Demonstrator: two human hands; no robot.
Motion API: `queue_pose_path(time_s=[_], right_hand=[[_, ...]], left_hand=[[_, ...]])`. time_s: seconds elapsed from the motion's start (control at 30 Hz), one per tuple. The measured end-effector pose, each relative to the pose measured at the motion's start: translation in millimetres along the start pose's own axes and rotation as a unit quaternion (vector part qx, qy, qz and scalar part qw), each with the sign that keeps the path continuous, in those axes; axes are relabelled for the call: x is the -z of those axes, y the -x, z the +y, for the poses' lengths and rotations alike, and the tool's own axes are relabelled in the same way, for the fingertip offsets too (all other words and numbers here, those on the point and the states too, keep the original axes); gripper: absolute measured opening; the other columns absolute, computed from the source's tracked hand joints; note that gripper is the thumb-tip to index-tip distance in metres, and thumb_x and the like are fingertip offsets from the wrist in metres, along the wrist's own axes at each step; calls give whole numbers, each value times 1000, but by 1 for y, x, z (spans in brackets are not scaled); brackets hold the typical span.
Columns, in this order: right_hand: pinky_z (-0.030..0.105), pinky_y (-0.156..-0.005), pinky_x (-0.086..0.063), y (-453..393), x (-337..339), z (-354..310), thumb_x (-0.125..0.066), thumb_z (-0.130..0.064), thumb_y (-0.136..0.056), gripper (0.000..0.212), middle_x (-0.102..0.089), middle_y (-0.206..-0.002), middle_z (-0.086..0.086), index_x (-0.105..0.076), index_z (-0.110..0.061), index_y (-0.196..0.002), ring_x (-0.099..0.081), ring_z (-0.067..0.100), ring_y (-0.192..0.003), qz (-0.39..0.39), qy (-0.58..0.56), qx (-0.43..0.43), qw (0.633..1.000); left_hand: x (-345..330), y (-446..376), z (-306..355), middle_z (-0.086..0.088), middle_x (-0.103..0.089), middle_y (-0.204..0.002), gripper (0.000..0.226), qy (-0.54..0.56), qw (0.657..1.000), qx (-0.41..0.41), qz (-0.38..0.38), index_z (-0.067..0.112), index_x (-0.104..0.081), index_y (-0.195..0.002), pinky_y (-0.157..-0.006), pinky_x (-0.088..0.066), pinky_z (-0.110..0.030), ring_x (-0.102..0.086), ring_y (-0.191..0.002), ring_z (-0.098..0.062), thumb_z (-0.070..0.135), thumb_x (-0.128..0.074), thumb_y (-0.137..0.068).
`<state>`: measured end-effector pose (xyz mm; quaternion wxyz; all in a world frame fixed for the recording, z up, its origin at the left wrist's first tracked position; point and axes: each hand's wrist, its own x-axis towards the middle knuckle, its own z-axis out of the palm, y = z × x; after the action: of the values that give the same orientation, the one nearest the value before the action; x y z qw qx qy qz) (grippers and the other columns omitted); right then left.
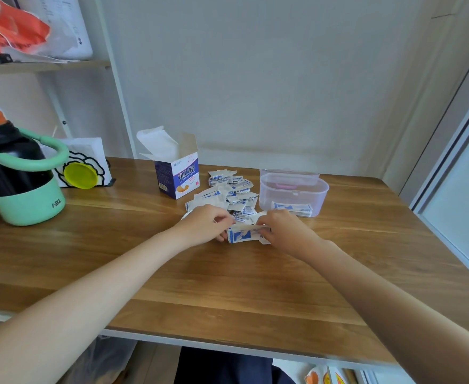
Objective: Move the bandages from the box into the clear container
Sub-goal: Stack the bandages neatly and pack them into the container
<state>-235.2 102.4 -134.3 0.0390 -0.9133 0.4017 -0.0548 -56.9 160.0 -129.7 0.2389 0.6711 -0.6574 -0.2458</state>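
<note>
Mid-table: left hand (205,223) and right hand (280,231) both pinch a squared-up stack of bandages (244,234). Behind, loose pile (232,191) remains. Toward far edge: clear container (292,194) holds few; box (177,173) open. Task early.

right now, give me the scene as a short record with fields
surface: wooden table
box: upright, flaps open, left of the pile
pile: loose bandages on the table between box and container
container: clear, open, a few bandages inside
lid: behind the container
left hand: gripping the stack's left end
right hand: gripping the stack's right end
stack: small bundle of bandages held between both hands, just in front of the pile
</note>
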Motion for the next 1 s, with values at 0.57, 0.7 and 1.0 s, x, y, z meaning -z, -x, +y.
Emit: queue_pose_path(time_s=[0.57, 0.7, 1.0], right_hand=[[23, -60, -45, -15, 37, 13, -55, -10, -90, 18, -68, -84, 6, -68, -9, -101, -55, 15, -67, 130, -182, -55, 973], [35, -66, -55, -39, 75, 52, -55, -7, -89, 14, -68, -81, 6, -64, -18, -87, -62, 20, -59, 175, -253, -155, 939], [13, -52, -43, -60, 81, 100, -61, -3, -84, 17, -62, -58, -5, -60, -13, -70, -57, 1, -37, 98, -256, -255, 927]], left_hand=[[25, -29, 18, -4, -72, -84, 24, 3, 994, -39, 103, 14, -68, -112, -69, -51, -18, -65, -70, -4, 12, -59, -90], [32, -71, 57, 0, -64, -73, 19, 245, 960, 19, 135, 6, -67, -104, -62, -52, -14, -60, -62, -7, 9, -63, -86], [-1, -149, 98, 1, -68, -75, 7, -106, 992, 25, 59, 17, -62, -83, -74, -52, -28, -67, -74, -15, 11, -63, -83]])
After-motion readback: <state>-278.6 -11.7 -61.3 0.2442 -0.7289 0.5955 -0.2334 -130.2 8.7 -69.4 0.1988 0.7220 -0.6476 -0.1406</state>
